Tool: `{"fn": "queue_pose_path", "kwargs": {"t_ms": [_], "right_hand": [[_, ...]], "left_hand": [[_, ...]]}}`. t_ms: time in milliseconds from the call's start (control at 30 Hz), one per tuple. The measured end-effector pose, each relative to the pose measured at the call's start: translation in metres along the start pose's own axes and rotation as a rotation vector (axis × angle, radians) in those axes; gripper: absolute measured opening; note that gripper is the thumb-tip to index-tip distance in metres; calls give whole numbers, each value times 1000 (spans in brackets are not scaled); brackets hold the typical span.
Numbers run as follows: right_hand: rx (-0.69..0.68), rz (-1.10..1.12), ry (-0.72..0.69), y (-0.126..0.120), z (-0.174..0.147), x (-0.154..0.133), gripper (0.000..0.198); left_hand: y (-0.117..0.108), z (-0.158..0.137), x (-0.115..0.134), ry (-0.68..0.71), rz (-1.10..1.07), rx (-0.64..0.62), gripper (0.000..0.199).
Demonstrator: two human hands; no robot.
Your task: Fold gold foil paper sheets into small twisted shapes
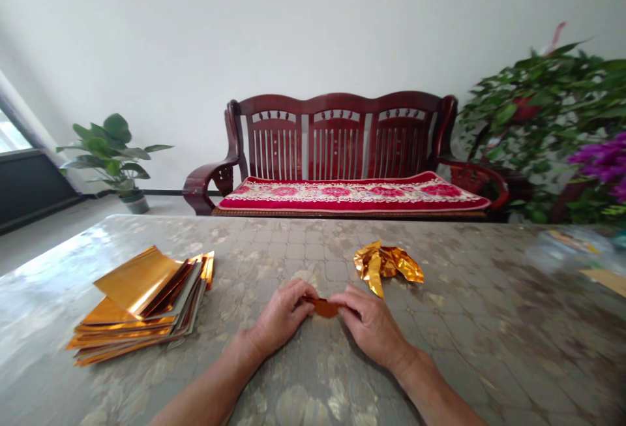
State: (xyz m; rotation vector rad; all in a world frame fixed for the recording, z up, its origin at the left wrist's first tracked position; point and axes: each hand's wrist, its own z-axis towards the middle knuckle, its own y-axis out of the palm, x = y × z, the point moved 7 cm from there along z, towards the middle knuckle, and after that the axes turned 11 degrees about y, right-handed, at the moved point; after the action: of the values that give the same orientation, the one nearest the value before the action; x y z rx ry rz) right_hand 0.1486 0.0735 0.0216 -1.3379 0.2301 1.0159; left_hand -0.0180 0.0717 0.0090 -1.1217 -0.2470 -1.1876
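Behind the worktop (283, 243) stands a wooden settee (335, 142). Mid-worktop, the left hand (281, 315) and right hand (374, 328), each grip pinched closed, hold opposite ends of a gold foil piece (326, 309); a foil stack (137, 308) lies toward the left edge, crumpled foil (388, 261) beyond the right hand.

The sheet stack (139, 282) lies left of my left hand (283, 312) on the table (313, 374). Beyond stands a bench (335, 142).

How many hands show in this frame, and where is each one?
2. The left hand pinches the left end of a small piece of gold paper; the right hand pinches its right end. No other hands show.
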Motion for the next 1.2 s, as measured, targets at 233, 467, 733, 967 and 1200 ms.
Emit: {"fn": "queue_pose_path", "kwargs": {"t_ms": [233,467,733,967,1200], "right_hand": [[-36,-18,17,1,0,-3,35],[-86,-56,-30,1,-3,-13,40],[-118,-83,-23,2,-2,-15,35],[-157,-75,-2,1,-2,-8,25],[-236,-84,-22,3,0,-6,17]], "left_hand": [[-2,2,11,55,31,-43,16],[-1,2,14,60,39,-51,19],[4,0,21,121,-14,-109,17],[4,-1,17,161,-59,-104,19],[5,-1,16,148,-57,-115,22]]}}
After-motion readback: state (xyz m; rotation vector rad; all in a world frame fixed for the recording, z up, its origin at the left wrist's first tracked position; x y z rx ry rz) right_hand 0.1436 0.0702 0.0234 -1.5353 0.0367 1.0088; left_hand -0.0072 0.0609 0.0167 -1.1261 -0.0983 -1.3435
